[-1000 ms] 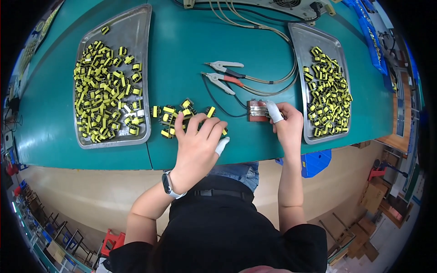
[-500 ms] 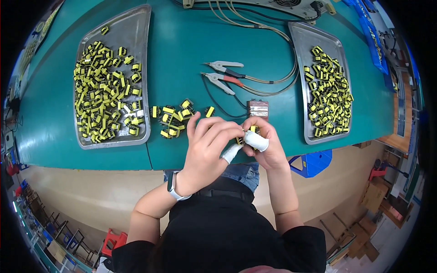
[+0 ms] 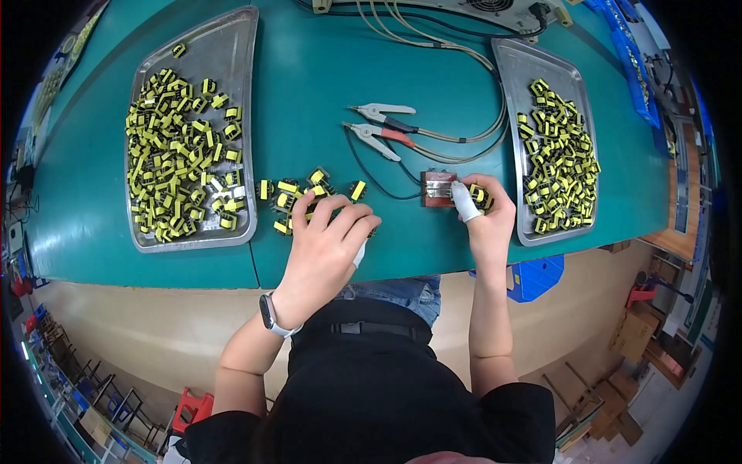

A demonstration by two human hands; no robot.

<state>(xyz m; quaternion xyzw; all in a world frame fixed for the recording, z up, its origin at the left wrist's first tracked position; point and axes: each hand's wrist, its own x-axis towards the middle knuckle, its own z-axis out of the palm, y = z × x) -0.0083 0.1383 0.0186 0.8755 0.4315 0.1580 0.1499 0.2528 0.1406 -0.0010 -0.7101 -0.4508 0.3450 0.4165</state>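
My right hand (image 3: 487, 224), a white cot on its thumb, grips a small yellow-and-black transformer (image 3: 480, 197). The transformer is at the right end of a reddish-brown test fixture (image 3: 439, 189) with metal plates; its pins are too small to make out. To the left, my left hand (image 3: 328, 240) is curled beside a loose pile of similar transformers (image 3: 284, 203), partly covering it. A bit of yellow and black shows at its fingertips, apparently another transformer, mostly hidden by the fingers. A white cot also shows on this hand.
Metal trays full of transformers stand at left (image 3: 251, 155) and right (image 3: 514, 116). Two clip leads (image 3: 379, 139) lie behind the fixture, their cables running to an instrument (image 3: 464, 11) at the back. A blue stool (image 3: 537, 278) is below the table's front edge.
My hands have moved apart from where they met in front of the fixture. The right went right and up to the fixture with a transformer; the left went left toward the pile.
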